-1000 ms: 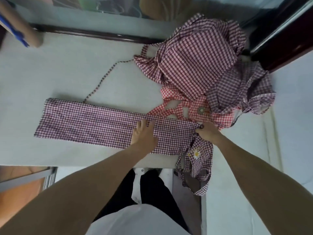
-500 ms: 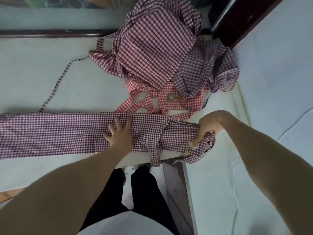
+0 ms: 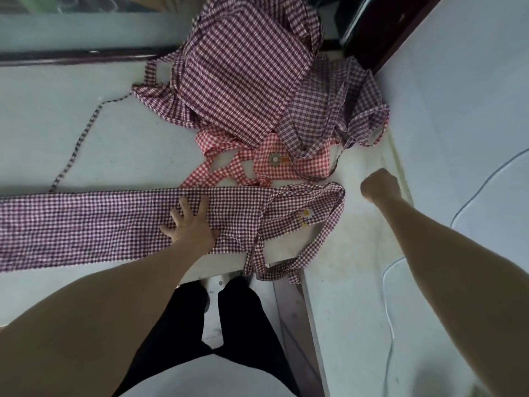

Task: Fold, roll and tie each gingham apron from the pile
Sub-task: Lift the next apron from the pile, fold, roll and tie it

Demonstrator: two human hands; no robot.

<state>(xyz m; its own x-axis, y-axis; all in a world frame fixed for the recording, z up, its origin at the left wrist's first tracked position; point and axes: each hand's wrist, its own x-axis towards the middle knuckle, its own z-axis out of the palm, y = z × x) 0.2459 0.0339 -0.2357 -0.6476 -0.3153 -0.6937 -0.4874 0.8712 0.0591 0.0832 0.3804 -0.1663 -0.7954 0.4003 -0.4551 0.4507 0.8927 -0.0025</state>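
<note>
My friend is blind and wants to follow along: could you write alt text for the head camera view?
A person's left hand presses flat on a folded apron laid as a long strip on a white table; the right hand hovers curled and empty beside its bib end. Behind lies a pile of gingham aprons.

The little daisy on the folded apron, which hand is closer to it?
The right hand, though not by much. It hangs off to the daisy's right, above the table, touching no cloth. The left hand lies flat on the folded apron, farther away on the daisy's left.
</note>
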